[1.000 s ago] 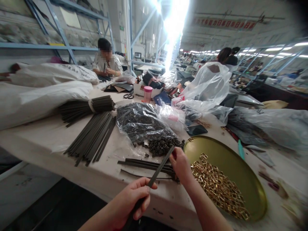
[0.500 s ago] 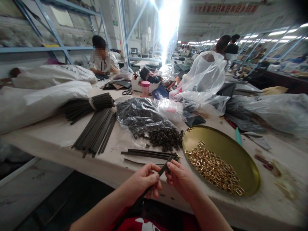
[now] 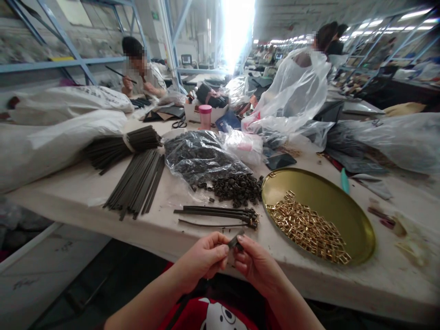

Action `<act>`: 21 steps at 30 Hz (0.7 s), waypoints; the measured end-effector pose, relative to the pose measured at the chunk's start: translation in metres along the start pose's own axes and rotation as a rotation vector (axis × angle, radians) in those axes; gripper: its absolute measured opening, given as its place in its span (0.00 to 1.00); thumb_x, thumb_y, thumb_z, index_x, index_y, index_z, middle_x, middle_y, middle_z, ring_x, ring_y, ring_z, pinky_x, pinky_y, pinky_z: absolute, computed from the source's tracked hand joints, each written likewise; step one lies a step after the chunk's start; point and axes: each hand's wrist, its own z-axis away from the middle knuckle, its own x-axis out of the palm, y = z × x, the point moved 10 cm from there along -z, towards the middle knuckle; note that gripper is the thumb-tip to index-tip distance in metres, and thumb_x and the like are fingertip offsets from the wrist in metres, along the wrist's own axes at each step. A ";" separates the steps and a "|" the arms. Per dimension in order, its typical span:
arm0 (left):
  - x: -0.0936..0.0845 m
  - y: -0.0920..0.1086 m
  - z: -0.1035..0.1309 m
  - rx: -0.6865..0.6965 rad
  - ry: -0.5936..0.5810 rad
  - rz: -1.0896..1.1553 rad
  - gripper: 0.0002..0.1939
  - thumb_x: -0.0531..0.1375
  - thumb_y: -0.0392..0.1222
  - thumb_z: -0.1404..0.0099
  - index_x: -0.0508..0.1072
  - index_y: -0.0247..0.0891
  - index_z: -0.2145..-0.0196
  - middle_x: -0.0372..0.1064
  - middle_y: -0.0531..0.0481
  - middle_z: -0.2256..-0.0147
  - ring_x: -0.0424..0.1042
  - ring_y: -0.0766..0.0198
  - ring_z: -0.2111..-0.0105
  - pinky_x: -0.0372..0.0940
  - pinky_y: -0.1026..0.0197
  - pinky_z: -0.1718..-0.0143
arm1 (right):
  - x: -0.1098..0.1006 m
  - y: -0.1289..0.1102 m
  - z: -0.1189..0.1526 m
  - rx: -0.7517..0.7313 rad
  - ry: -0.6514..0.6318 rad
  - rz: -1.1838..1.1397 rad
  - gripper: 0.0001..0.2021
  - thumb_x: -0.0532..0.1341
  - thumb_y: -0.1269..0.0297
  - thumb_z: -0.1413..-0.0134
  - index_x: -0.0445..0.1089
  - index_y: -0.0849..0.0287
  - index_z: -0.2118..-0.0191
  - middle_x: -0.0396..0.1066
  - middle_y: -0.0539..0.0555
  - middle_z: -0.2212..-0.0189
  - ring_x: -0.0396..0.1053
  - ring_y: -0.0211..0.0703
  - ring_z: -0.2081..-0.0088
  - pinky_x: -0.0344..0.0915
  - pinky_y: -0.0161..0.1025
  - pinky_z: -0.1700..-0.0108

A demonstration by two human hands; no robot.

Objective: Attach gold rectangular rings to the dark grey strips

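Note:
Just off the table's front edge, my left hand (image 3: 209,257) pinches a dark strap (image 3: 235,240) close to its end. The fingers of my right hand (image 3: 255,262) are closed on the tip of the same strap; whether a small part is also between them is hidden. Beyond my hands lie several dark straps (image 3: 213,211) with gold buckles at their right ends. To the right, a round gold tray (image 3: 330,188) holds a heap of gold buckles (image 3: 305,231). Small black loops (image 3: 237,189) spill from a clear plastic bag (image 3: 201,153).
At the left lie loose dark straps (image 3: 137,183) and a banded bundle (image 3: 140,138), beside white sacks (image 3: 62,133). Farther back stand a pink-lidded jar (image 3: 205,117) and scissors (image 3: 179,123). A co-worker (image 3: 140,68) sits across the table, holding a thin stick.
The view has tilted and shifted slightly. My hands are closer together around the strap's end, and less of the strap shows between them. The co-worker has raised a thin stick.

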 end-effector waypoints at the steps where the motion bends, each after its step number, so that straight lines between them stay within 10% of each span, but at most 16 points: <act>1: 0.000 -0.001 0.000 -0.006 0.002 -0.018 0.12 0.57 0.46 0.46 0.63 0.36 0.67 0.54 0.63 0.86 0.42 0.78 0.90 0.35 0.71 0.89 | -0.001 0.000 0.001 0.004 0.002 -0.005 0.13 0.68 0.65 0.62 0.61 0.61 0.75 0.60 0.43 0.84 0.55 0.25 0.85 0.50 0.22 0.84; 16: 0.013 0.010 0.004 0.125 -0.005 -0.153 0.12 0.58 0.46 0.47 0.63 0.34 0.73 0.60 0.57 0.80 0.53 0.75 0.82 0.45 0.71 0.82 | 0.007 0.025 0.017 0.165 -0.106 -0.125 0.12 0.68 0.67 0.61 0.65 0.66 0.72 0.63 0.47 0.82 0.54 0.23 0.84 0.51 0.21 0.85; 21: 0.006 0.005 0.002 0.124 0.037 -0.265 0.11 0.55 0.46 0.45 0.61 0.36 0.75 0.55 0.61 0.84 0.48 0.76 0.85 0.43 0.70 0.83 | -0.008 0.004 0.012 -0.113 0.052 0.108 0.17 0.68 0.60 0.61 0.61 0.59 0.65 0.62 0.43 0.80 0.56 0.27 0.83 0.54 0.25 0.83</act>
